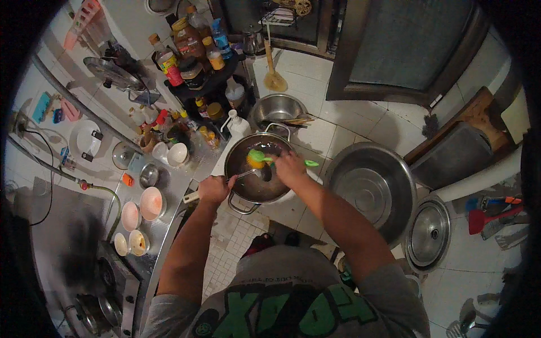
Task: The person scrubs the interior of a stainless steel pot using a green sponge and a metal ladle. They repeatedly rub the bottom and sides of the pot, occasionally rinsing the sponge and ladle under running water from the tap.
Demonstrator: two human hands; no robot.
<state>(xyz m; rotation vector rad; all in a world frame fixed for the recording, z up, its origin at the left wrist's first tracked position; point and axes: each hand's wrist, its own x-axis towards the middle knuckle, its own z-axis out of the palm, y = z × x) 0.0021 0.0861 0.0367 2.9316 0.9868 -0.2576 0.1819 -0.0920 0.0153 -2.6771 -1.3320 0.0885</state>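
A metal ladle (264, 173) with a pale handle end is gripped in my left hand (214, 188), its bowl over the near side of a two-handled pan (249, 190). My right hand (290, 170) holds a green-handled scrubbing brush (258, 157) with a yellow-orange head inside the pan. Brush head and ladle bowl lie close together; whether they touch I cannot tell. Brown liquid or residue seems to cover the pan's inside, with a few small specks. My right fingers hide part of the brush handle.
Right of the pan stands a large steel basin (372, 186). A smaller steel bowl (279, 107) and a white pump bottle (237, 123) sit beyond it. Several bowls (153, 203) are on the left steel counter, below a rack of bottles (190, 55). A cutting board (482, 114) leans at right.
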